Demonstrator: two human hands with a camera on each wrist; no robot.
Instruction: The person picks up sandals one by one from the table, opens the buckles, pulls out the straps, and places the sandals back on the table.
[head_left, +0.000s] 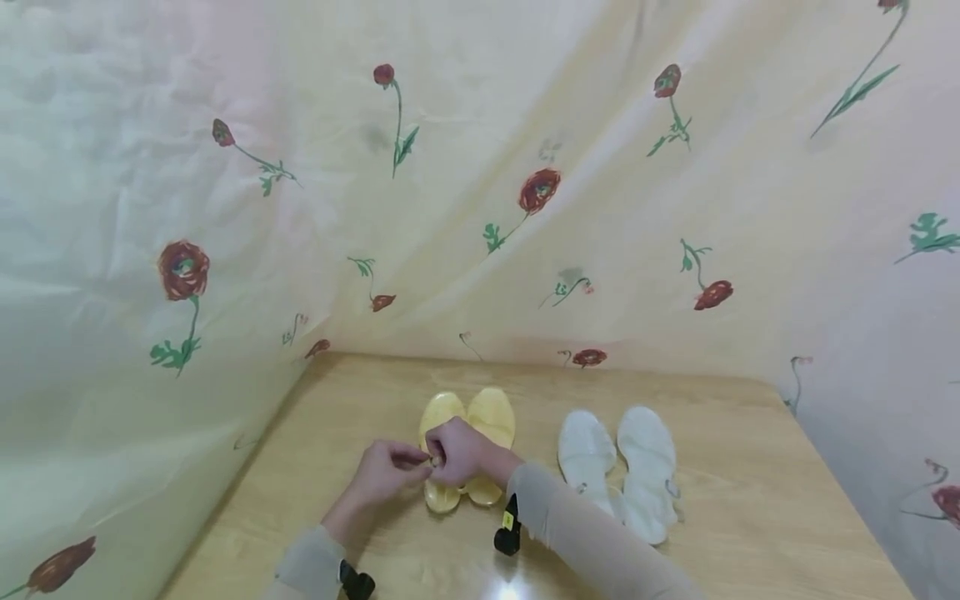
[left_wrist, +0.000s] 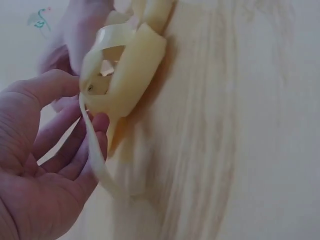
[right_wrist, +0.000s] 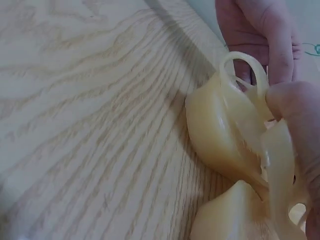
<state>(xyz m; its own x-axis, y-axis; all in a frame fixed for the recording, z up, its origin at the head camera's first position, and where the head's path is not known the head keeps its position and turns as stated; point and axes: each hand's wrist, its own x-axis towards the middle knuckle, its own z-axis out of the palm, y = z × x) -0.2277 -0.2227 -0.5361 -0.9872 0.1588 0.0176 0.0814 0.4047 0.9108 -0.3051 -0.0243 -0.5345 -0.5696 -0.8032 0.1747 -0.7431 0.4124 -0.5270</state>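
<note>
A pair of yellow jelly sandals lies on the table, the left sandal (head_left: 441, 408) beside the right sandal (head_left: 497, 417). My left hand (head_left: 381, 477) pinches the thin ankle strap (left_wrist: 93, 137) of the left sandal between thumb and fingers. Bent over the same sandal, my right hand (head_left: 467, 452) grips the strap close to the left fingertips. In the right wrist view the strap (right_wrist: 261, 82) rises in a loop above the heel (right_wrist: 212, 122). The fingers of my right hand (right_wrist: 302, 117) partly hide the place where the strap is held.
To the right lies a pair of white sandals, one (head_left: 585, 442) next to the other (head_left: 647, 454). The wooden table (head_left: 757, 500) meets a flower-printed cloth (head_left: 450, 208) at its back and sides. My right forearm (head_left: 592, 529) reaches across in front of the white pair.
</note>
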